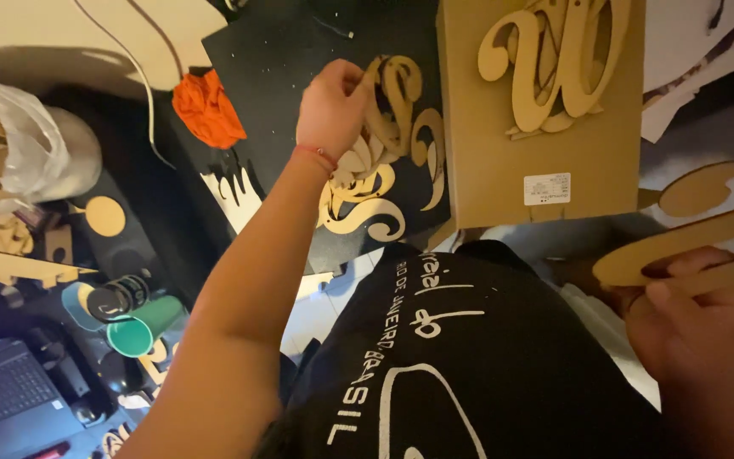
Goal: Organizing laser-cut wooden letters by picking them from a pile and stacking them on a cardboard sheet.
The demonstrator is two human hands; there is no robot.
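Reaching out over the black mat point(299, 59), the left hand point(331, 106) has its fingers curled down onto a heap of cut-out wooden script letters point(375, 170) and appears to be pinching the top piece of the heap; whether it has a firm grip I cannot tell, since the fingertips are hidden behind the knuckles. The heap lies on the mat, just left of the cardboard box point(545, 127), which carries another large wooden script cut-out point(554, 59) on its top face. The right hand point(690, 331), below and to the right of the box, is closed around the stem of a big flat curved wooden letter point(698, 238), thumb and fingers clamped over its lower edge.

Judging by this, the step in hand is picking or sorting a letter from the heap while the other piece is kept ready. The next move seems to call for separating one thin piece cleanly from its interlocked neighbours, lifting it straight up so the curls do not snag.

Well left of the box sit an orange cloth point(207, 106), a teal cup point(142, 327) and a laptop point(2, 395).
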